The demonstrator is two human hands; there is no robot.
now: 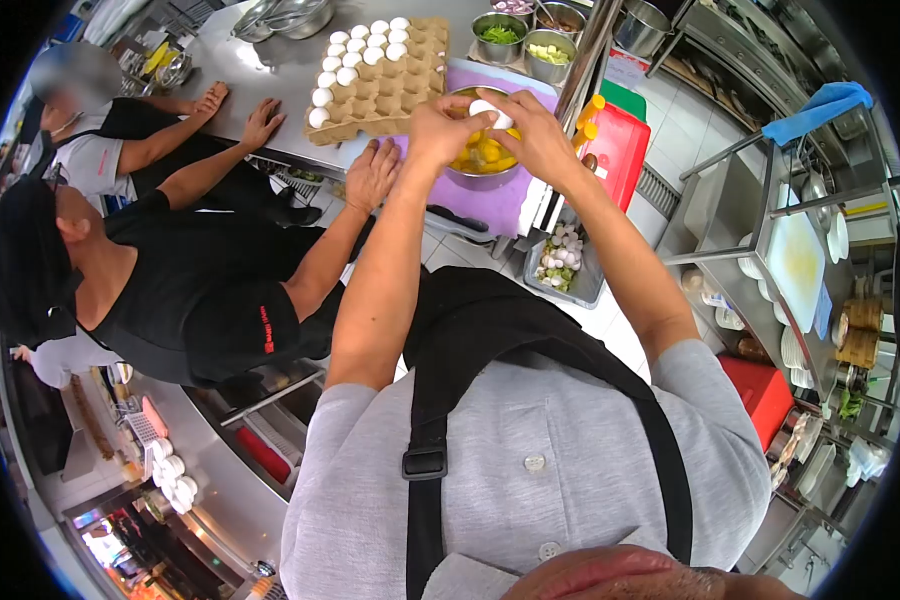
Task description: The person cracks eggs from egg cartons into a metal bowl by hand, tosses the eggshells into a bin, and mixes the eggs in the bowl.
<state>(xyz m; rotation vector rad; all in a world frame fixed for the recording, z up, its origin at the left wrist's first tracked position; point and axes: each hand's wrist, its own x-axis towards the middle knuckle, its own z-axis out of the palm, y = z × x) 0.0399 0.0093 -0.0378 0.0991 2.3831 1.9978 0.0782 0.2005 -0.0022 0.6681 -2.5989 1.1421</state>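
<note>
Over a metal bowl [486, 182] of cracked eggs, my left hand [440, 132] and my right hand [540, 138] hold a white egg [489, 113] between their fingertips. Both hands are closed on it. Yellow yolks [482, 153] show in the bowl beneath. The bowl stands on a purple cloth [505, 205] at the counter's edge. A cardboard egg tray [385, 98] lies to the left of my left hand, with several white eggs in its far and left cups and bare cups nearer me. Whether the held egg's shell is cracked cannot be made out.
A co-worker's hand [373, 177] rests by the tray, close to my left forearm. Another person stands farther left. Metal pots of chopped greens [498, 35] and pale cubes [548, 52] stand beyond the bowl. A bin of eggshells [560, 258] sits below the counter; a red lid [625, 150] lies right.
</note>
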